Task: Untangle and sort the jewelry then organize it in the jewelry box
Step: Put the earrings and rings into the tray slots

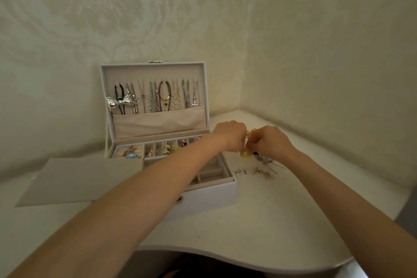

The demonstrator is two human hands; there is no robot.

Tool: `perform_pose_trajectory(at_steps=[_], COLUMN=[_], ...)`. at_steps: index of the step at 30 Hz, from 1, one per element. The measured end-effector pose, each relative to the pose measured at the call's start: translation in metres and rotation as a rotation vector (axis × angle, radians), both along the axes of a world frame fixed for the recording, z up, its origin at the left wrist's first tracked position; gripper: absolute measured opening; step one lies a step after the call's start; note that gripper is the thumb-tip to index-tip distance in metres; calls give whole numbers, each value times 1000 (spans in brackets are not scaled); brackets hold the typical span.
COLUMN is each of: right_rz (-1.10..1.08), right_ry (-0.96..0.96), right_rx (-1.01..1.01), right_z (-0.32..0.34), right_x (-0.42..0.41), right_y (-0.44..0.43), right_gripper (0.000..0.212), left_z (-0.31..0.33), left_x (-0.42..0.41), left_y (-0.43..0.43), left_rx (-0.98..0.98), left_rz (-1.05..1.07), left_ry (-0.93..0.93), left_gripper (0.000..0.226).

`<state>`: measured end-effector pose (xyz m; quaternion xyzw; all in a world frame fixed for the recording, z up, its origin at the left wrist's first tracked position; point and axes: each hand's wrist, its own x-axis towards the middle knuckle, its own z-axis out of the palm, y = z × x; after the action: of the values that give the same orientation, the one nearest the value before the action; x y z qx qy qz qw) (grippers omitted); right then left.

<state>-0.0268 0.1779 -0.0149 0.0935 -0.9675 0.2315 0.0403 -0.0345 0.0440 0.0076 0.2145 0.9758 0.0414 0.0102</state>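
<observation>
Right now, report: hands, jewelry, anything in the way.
Left hand, right hand pinching gold chain with yellow pendant. Loose small earrings on white table beside open white jewelry box. Left forearm crosses box.

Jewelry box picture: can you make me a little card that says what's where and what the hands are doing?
jewelry box: white, open, on the table
lid: upright, necklaces hanging in a row
rear compartments: hold small pieces
left hand: pinches the tangled gold jewelry
right hand: pinches the same tangle
yellow pendant: just below the hands
loose pieces: on the table, right of the box
flat grey panel: at the box's left side
</observation>
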Motion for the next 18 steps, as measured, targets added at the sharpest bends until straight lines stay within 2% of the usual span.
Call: perform_pose_trajectory(at_steps=[4, 6, 12, 14, 16, 18], right_rz=[170, 262, 309, 285, 229, 163], right_ry=[-14, -57, -69, -65, -54, -81], right_rx=[-319, -362, -222, -263, -255, -100], right_z=[25, 30, 23, 27, 32, 31], right_x=[19, 30, 38, 35, 29, 25], right_y=[-13, -28, -49, -35, -12, 11], right_gripper=[12, 12, 10, 12, 13, 15], left_z=[42, 50, 31, 31, 34, 35], left_x=[27, 41, 54, 53, 50, 48], left_y=[-36, -55, -75, -75, -69, -50], left_rx=[36, 2, -63, -19, 62, 146], left_rz=[40, 27, 23, 25, 20, -41], left_ry=[60, 1, -96, -107, -42, 25], left_gripper=[13, 11, 10, 18, 22, 20])
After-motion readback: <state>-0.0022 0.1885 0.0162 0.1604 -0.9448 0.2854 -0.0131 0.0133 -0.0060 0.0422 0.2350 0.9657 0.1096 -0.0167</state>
